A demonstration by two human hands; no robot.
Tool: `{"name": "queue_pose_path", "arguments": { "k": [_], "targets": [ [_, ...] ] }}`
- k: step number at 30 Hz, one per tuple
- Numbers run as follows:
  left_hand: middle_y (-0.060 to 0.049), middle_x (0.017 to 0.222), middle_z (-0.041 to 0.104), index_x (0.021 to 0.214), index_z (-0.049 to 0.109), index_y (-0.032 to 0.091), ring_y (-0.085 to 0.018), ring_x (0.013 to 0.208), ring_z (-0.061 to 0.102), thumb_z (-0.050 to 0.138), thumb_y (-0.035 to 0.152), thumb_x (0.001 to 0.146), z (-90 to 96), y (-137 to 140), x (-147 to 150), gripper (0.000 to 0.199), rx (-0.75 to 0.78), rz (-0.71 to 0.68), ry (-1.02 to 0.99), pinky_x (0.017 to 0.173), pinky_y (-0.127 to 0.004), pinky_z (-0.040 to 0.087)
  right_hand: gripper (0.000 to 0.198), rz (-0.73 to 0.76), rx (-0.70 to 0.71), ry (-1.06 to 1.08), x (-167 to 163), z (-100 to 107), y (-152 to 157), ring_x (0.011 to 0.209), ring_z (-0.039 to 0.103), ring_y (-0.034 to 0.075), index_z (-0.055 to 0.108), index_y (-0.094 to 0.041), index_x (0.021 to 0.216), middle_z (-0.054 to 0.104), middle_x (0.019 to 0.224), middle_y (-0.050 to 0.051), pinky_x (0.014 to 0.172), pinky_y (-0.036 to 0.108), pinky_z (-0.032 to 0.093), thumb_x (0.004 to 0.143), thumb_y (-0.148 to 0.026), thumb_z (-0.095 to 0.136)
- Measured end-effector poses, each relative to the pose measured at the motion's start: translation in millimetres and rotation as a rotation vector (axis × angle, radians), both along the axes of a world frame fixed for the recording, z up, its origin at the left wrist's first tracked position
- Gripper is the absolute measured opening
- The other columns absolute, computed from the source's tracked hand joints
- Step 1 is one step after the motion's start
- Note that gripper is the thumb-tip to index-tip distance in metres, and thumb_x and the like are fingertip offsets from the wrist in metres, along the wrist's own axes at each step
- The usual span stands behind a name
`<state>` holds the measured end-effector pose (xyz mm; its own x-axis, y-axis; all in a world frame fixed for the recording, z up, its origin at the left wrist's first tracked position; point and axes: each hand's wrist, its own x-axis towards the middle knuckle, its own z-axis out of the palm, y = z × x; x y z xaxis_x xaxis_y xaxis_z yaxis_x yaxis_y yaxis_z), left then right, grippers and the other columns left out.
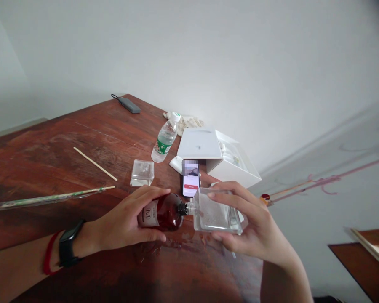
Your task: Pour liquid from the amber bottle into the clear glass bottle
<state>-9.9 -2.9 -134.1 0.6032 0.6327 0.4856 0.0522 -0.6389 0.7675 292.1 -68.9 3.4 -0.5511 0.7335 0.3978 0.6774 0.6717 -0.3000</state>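
Observation:
My left hand (pixel 135 221) is closed around an amber bottle (pixel 170 212) with a pale label, tipped on its side so its dark neck points right. In my right hand (pixel 251 219) is a clear square glass bottle (pixel 210 212), also lying sideways with its threaded neck facing left. The two mouths meet or nearly meet above the table; whether they touch I cannot tell. Wet spots show on the wood below the amber bottle. Just beyond the bottles a lit phone (pixel 191 181) leans against a white box.
On the wooden table (pixel 50 168) stand a water bottle (pixel 164 141) and a small clear glass block (pixel 142 171). Further left lie a wooden stick (pixel 94 163) and wrapped chopsticks (pixel 60 196). The white box (pixel 198 143), a cloth (pixel 189 122) and a grey device (pixel 129 104) are farther back.

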Motion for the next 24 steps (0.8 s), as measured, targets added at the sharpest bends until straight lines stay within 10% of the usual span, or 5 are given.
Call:
{"name": "queue_pose_path", "arguments": {
  "k": [24],
  "targets": [
    [-0.011, 0.148, 0.065, 0.154, 0.05, 0.03, -0.033, 0.133, 0.065, 0.089, 0.057, 0.087, 2.1, -1.6, -1.8, 0.082, -0.029, 0.008, -0.012, 0.121, -0.049, 0.05, 0.061, 0.034, 0.011, -0.028, -6.1, 13.7, 2.2, 0.133, 0.069, 0.038, 0.065, -0.029, 0.142, 0.071, 0.132, 0.014, 0.104, 0.056, 0.064, 0.088, -0.046, 0.087]
  ]
}}
